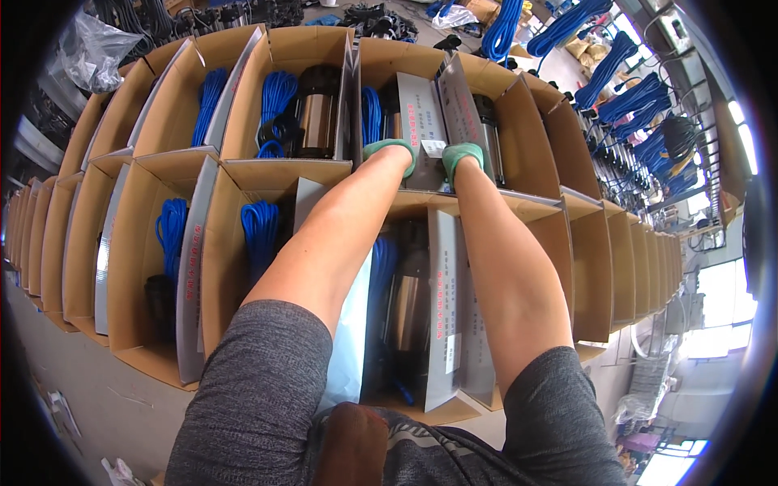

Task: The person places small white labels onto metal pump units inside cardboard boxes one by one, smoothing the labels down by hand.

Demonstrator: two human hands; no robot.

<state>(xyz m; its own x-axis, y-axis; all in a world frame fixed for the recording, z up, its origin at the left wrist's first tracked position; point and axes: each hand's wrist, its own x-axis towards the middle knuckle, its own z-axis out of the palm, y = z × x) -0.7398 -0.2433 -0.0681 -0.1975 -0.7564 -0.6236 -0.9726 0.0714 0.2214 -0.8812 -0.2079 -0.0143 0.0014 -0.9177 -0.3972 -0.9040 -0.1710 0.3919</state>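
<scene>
Left hand: green-gloved left hand (393, 154) at the near end of the far-row middle carton (397, 53); its fingers are hidden by the glove and wrist, so whether the grip is apart or clamped cannot be told.
Right hand: green-gloved right hand (463, 158) beside the same carton's right side; state of the grip likewise cannot be told.
Grey flap: printed grey flap (420, 105) lies between the two hands, in the far row; long axis runs away from the person, far end tilted slightly left.
White label: white label (433, 149) on the flap, just beside the right hand; writing too small to make out.
Middle carton contents: blue cable coil (371, 109) at left; steel-cased pump (392, 109) next to it, largely covered by the flap.
Carton to its left: far-row left carton (284, 44) holds another coil (278, 93) and a black-and-steel cylinder (317, 113), its long axis pointing away from the person.
Near carton: near-row carton (454, 411) holds a dark-ended cylinder (411, 300), also lengthwise; the left forearm (340, 223) partly covers this row.
Picture edges: outer cartons blurred and bent, contents unclear.
</scene>
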